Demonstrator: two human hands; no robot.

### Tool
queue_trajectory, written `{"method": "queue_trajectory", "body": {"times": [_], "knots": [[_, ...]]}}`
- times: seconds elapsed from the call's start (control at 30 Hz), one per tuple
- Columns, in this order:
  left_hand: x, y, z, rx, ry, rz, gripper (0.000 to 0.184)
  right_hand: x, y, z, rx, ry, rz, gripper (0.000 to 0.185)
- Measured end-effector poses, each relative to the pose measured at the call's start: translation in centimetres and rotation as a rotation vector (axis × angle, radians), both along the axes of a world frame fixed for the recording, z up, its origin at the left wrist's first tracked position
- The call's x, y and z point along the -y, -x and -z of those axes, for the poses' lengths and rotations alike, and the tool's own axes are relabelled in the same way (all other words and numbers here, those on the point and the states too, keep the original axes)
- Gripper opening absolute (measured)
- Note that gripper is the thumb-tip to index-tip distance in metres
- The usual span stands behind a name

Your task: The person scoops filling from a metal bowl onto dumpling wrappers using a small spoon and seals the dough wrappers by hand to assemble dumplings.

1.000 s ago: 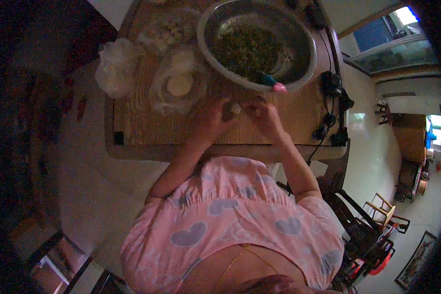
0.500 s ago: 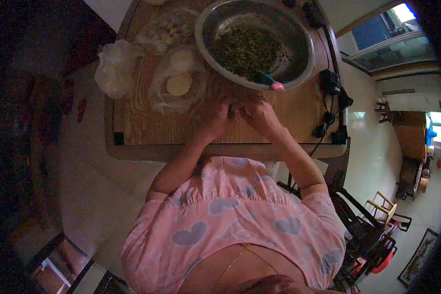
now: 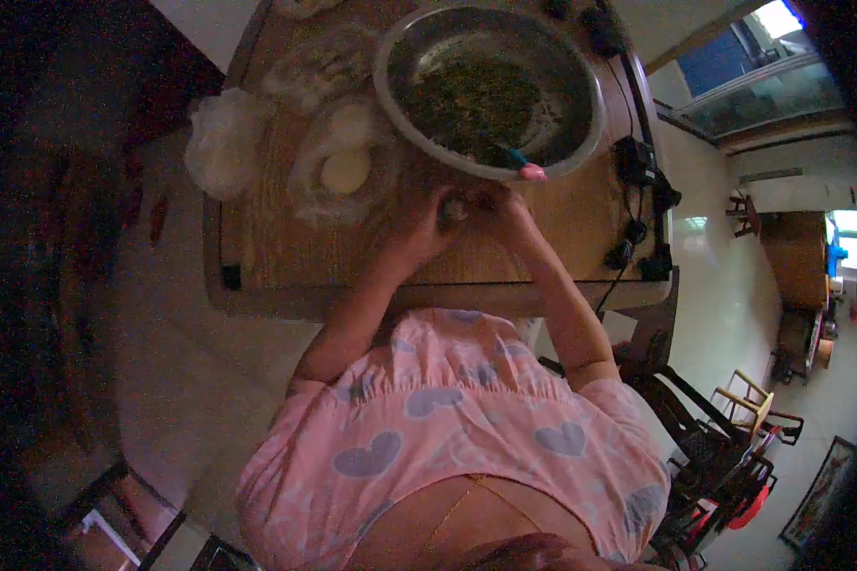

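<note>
My left hand (image 3: 427, 225) is closed around a small pale dumpling (image 3: 455, 208), just in front of the bowl. My right hand (image 3: 507, 211) is beside it, with its fingers bent in at the dumpling's edge; shadow hides the exact grip. Beyond my hands stands a large metal bowl (image 3: 588, 143) of chopped green filling (image 3: 476, 100). A utensil with a pink end (image 3: 532, 172) leans over its near rim. To the left, round pale dumpling wrappers (image 3: 345, 171) lie in an opened clear plastic bag (image 3: 307, 202).
A crumpled white plastic bag (image 3: 221, 143) sits at the left table edge. Behind the wrappers is another clear bag (image 3: 319, 71) with small pale lumps. A black power adapter (image 3: 635, 160) and cables (image 3: 625, 249) run along the right side of the wooden table (image 3: 562, 252).
My right hand has turned and drawn slightly away from the left. More of the dumpling shows in my left hand. The bowl and bags shift only slightly in view.
</note>
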State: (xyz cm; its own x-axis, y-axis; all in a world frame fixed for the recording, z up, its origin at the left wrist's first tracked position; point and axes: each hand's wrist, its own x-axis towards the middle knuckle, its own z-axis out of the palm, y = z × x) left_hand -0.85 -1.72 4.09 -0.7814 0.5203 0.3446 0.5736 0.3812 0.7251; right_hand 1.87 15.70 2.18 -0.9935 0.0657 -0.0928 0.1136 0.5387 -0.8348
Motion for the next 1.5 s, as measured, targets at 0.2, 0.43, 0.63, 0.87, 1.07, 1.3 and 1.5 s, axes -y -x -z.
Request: {"method": "queue_trajectory", "body": {"times": [0.2, 0.43, 0.63, 0.87, 1.07, 1.3, 1.5], "knots": [[0.1, -1.5, -0.6, 0.057, 0.155, -0.163, 0.051, -0.4, -0.1, 0.3, 0.062, 0.659, 0.112, 0.017], [-0.4, -1.3, 0.7, -0.117, 0.164, -0.230, 0.047, -1.5, 0.9, 3.3, -0.001, -0.143, -0.050, 0.021], [-0.2, -0.2, 1.4, -0.042, 0.035, -0.126, 0.047, -0.2, 0.9, 2.7, -0.040, 0.604, 0.234, 0.017], [-0.1, 0.2, 2.1, 0.000, 0.016, -0.154, 0.051, -0.4, 0.9, 2.0, 0.029, 1.024, 0.320, 0.015], [-0.4, 0.3, 2.0, -0.037, -0.053, -0.139, 0.044, -0.1, 0.7, 2.8, 0.012, 0.777, 0.299, 0.018], [-0.7, 0.2, 1.2, -0.019, 0.050, -0.197, 0.037, 0.8, 0.2, 1.7, -0.108, 0.471, 0.233, 0.024], [0.0, -0.4, 2.7, -0.020, -0.184, -0.256, 0.031, 0.4, -1.5, 1.1, -0.209, 0.534, 0.317, 0.022]]}}
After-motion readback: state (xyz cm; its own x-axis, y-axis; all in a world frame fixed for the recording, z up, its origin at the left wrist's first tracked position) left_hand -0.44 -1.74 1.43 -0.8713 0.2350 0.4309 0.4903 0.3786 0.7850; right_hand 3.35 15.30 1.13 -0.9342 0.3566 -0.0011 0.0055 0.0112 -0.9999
